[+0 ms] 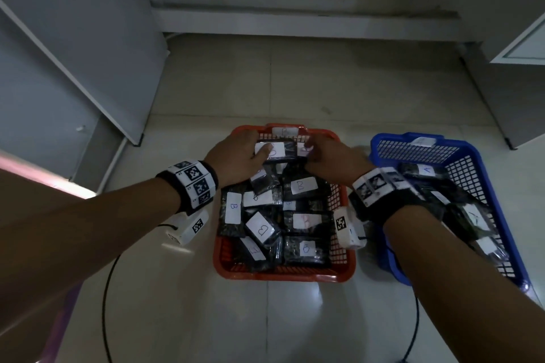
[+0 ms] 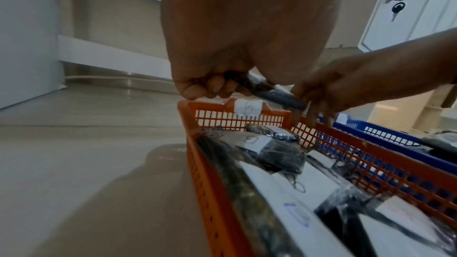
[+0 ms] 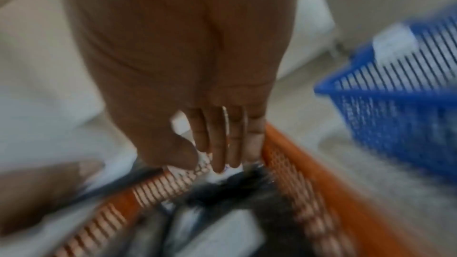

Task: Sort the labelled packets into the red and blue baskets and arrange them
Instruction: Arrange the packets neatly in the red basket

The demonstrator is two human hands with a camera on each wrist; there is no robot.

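Pinching a black labelled packet (image 1: 277, 151) between thumb and curled fingers, left hand (image 1: 236, 156) holds it above the red basket's (image 1: 343, 272) far end. Right hand (image 1: 330, 153), fingers straight, touches the packet's right end. Blue basket (image 1: 389, 262) sits right of both.

Your right wrist view is smeared: the red basket (image 3: 296, 173), the blue basket (image 3: 395, 108) and the dark packets (image 3: 222, 189) below your right hand (image 3: 197, 85) lose their edges, and no label there can be read. From the head camera, your left hand (image 1: 236, 156) covers part of the label on the held packet (image 1: 280, 152), so you cannot read its letter. Your right wrist and forearm hide much of the blue basket's near-left side. In the left wrist view, the picture's bottom and right edges cut off the nearest packets (image 2: 321, 212) and their labels.
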